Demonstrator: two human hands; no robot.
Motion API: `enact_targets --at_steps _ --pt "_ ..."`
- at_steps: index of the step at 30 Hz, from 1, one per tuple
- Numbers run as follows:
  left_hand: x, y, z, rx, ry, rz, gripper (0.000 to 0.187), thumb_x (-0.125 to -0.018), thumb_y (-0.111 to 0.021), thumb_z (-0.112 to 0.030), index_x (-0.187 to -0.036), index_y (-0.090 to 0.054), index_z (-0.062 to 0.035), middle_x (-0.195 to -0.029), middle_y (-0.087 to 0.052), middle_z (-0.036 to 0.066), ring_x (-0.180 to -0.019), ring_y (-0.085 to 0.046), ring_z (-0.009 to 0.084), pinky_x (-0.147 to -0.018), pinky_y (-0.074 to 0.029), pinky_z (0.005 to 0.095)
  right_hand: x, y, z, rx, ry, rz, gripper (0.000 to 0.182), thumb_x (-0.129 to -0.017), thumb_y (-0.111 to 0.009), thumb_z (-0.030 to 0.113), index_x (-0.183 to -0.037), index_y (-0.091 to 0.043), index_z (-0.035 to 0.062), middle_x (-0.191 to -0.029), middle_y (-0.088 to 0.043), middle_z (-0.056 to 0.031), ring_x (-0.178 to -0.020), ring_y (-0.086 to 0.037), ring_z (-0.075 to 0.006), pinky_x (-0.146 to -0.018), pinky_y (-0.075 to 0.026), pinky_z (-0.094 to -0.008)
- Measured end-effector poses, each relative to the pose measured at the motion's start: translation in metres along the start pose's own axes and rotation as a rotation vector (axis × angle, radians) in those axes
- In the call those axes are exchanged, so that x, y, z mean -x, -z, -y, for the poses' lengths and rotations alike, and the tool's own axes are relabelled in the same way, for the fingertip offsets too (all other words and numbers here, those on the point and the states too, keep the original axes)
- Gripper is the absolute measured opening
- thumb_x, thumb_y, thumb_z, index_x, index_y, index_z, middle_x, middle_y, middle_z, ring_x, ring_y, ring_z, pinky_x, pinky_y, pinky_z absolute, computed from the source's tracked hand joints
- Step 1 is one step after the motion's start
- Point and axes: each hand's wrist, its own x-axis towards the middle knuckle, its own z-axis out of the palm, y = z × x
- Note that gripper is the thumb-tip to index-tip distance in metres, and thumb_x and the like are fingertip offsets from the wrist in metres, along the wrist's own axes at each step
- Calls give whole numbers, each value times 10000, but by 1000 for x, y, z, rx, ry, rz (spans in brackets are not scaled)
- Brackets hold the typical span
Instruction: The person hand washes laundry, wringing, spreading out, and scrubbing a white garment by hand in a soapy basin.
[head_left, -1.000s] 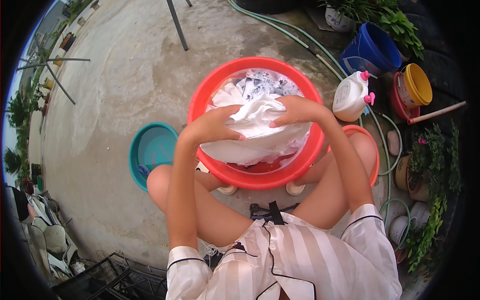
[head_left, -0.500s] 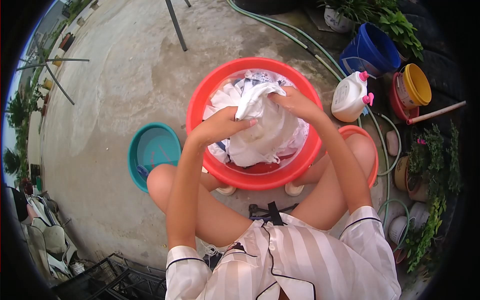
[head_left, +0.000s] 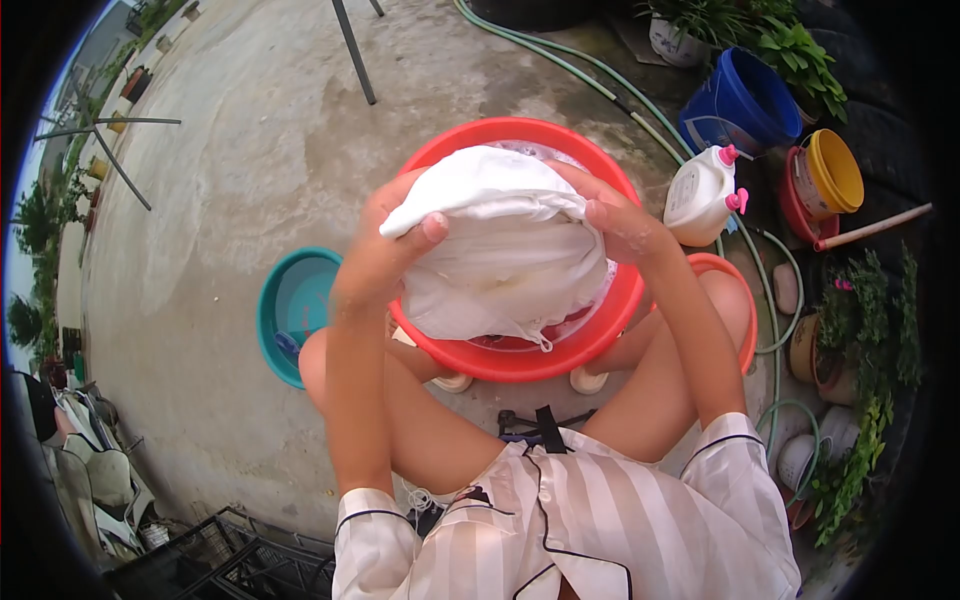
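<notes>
A wet white garment (head_left: 500,265) is stretched between my two hands, raised over the red basin (head_left: 520,362). Its folded upper edge spans from hand to hand, and a thin drawstring or loop dangles at the bottom. My left hand (head_left: 392,245) grips the left end, thumb on top. At the right end, my right hand (head_left: 622,220) is closed round the cloth. Suds show inside the basin behind and beside the garment, which hides most of the other laundry. The exact kind of garment cannot be made out.
A teal basin (head_left: 268,325) with water stands to the left. On the right are a detergent jug (head_left: 695,200) with pink caps, a blue bucket (head_left: 715,125), a yellow bucket (head_left: 838,170) and a green hose (head_left: 570,65). An orange-red basin (head_left: 746,335) sits by my right knee.
Both hands have moved apart and lifted the white garment higher, spreading its bunched edge into a wide stretch. It now covers much more of the basin.
</notes>
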Motion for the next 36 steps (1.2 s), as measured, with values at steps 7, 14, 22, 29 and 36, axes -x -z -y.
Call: enact_targets --at_steps 7,14,22,29,36 --pt "-19 2 18 130 321 -331 532 -895 -405 -508 -1118 -515 -37 -1038 -585 85 -971 -540 151 -858 -417 288 -23 -3 -18 168 -42 -338 399 -830 -601 275 -1132 -543 20 -1004 -593 -52 -909 -542 -113 -807 -420 -253" --pt "-36 -12 68 -157 129 -399 248 -909 -474 -236 -926 -604 -26 -844 -582 27 -773 -520 88 -695 -405 232 -34 -6 -50 678 444 -688 147 -751 -620 163 -815 -590 34 -779 -615 -49 -669 -567 -103 -598 -441 -249" --pt "-41 -33 109 722 331 -344 282 -900 -483 -320 -728 -524 -100 -651 -513 -23 -551 -478 90 -501 -382 244 -43 -24 -69 1362 887 -410 245 -733 -674 227 -636 -507 75 -560 -556 -57 -452 -537 -237 -411 -407 -301" --pt "-33 -59 88 696 378 -375 303 -894 -407 -263 -1067 -524 -43 -969 -594 58 -884 -594 165 -773 -478 316 -57 4 -59 905 477 -739 303 -767 -655 281 -613 -537 48 -504 -518 -88 -417 -489 -243 -418 -372 -312" --pt "-52 -29 123 855 317 -260 180 -889 -506 -300 -887 -497 -119 -576 -454 -36 -486 -463 74 -450 -395 224 -28 -25 -69 1551 786 -141 300 -733 -675 247 -550 -508 77 -480 -493 -56 -423 -494 -222 -406 -377 -305"
